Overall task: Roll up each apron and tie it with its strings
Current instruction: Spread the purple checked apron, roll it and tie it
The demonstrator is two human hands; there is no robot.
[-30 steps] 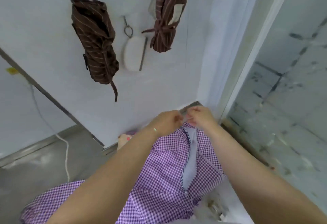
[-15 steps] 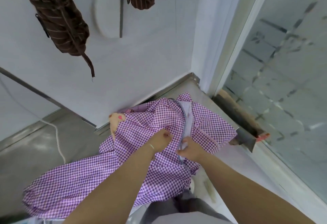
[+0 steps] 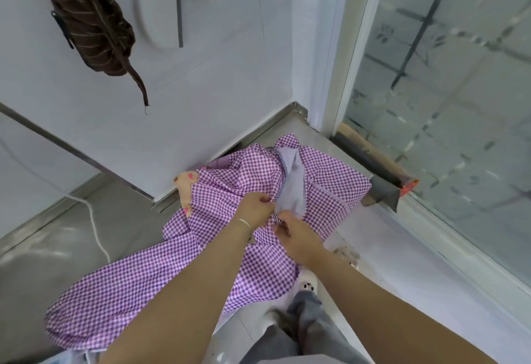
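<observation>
The purple checked apron (image 3: 201, 260) lies spread and rumpled across the steel counter (image 3: 37, 271), its far end bunched near the corner by the window (image 3: 448, 76). Both hands meet at its middle: the left hand (image 3: 255, 208) pinches the cloth while the right hand (image 3: 298, 237) has its fingers closed on the striped edging (image 3: 280, 221), probably to straighten the cloth for rolling. Two brown striped aprons (image 3: 89, 18) hang rolled on the far wall.
</observation>
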